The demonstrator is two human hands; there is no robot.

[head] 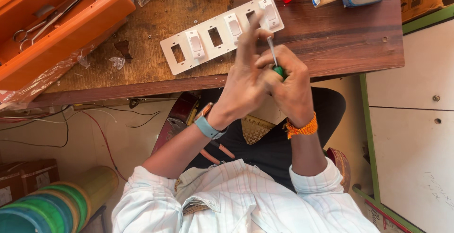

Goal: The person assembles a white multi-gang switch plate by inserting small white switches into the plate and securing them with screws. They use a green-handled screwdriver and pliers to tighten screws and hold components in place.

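Right hand [288,84] grips a screwdriver [274,55] beside the left hand [246,79], near a switch plate [220,34]

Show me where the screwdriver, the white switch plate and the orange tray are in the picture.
screwdriver [272,49]: head view, on its metal shaft above the right hand.
white switch plate [208,37]: head view, on its frame between two openings.
orange tray [101,6]: head view, on its right wall.

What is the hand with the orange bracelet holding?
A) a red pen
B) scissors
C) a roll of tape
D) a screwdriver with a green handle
D: the right hand, the one with the orange bracelet, grips a green-handled screwdriver whose metal shaft points up toward the white switch plate.
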